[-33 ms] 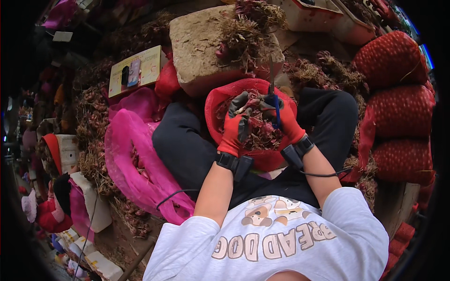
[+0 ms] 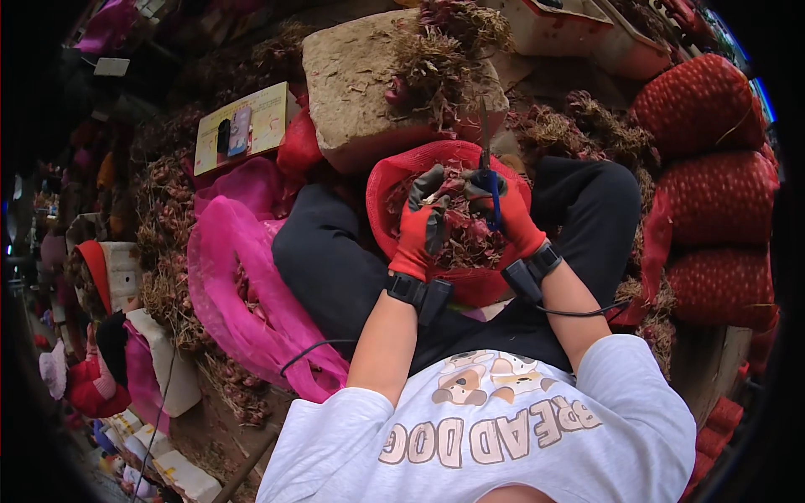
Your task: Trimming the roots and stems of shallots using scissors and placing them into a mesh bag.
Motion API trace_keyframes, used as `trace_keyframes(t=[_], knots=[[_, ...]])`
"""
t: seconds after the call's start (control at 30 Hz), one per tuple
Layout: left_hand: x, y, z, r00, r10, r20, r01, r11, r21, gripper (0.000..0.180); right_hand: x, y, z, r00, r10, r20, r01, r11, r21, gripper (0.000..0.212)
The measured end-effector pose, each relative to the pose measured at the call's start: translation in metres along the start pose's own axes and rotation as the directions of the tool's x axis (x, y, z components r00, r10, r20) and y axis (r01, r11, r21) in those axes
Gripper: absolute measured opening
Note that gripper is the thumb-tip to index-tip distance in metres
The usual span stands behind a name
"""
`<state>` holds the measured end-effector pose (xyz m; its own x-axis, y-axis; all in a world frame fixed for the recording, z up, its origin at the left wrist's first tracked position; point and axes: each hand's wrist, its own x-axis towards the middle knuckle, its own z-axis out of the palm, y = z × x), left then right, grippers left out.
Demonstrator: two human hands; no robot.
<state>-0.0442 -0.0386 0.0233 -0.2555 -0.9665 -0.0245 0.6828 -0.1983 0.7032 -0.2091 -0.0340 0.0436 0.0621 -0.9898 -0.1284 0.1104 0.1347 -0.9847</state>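
Observation:
Between my knees stands an open red mesh bag, with small red onions and their dry skins inside. My left hand, in a red and black glove, is over the bag with its fingers closed on a small red onion; the glove partly hides it. Close beside it, my right hand, gloved alike, grips blue-handled scissors. Their blades point away from me, toward the stone-like block. I cannot tell whether the blades are apart.
A pale, dirt-covered block beyond the bag bears a bunch of dried onions. Left are a pink mesh bag and a box with a phone. Full red mesh sacks are stacked right; a white crate stands behind.

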Motion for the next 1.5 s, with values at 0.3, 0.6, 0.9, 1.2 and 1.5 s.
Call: trace_keyframes(t=[0.3,0.6,0.9,1.2,1.5], knots=[[0.002,-0.005,-0.020,0.974,-0.198,0.109,0.223,0.912,-0.344,0.037,0.003,0.005,-0.001,0.999,-0.041,-0.007,0.040,0.996,-0.085,0.023],[0.004,0.000,-0.019,0.997,-0.029,0.065,0.012,0.971,0.237,0.036,-0.001,-0.031,0.006,0.945,-0.297,0.135,0.316,0.724,-0.613,0.035],[0.001,-0.031,-0.032,0.897,-0.434,-0.083,0.441,0.862,0.249,0.028,0.000,0.010,0.007,0.982,-0.190,0.014,0.165,0.812,-0.559,0.033],[-0.008,-0.058,-0.032,0.966,-0.152,-0.208,0.135,0.987,-0.091,0.022,0.005,0.026,0.014,0.981,-0.125,-0.149,0.026,0.843,-0.537,0.025],[-0.004,-0.051,-0.018,0.941,-0.012,-0.339,0.026,0.999,0.036,0.028,0.004,0.070,0.007,0.983,0.135,-0.121,-0.121,0.986,0.113,0.022]])
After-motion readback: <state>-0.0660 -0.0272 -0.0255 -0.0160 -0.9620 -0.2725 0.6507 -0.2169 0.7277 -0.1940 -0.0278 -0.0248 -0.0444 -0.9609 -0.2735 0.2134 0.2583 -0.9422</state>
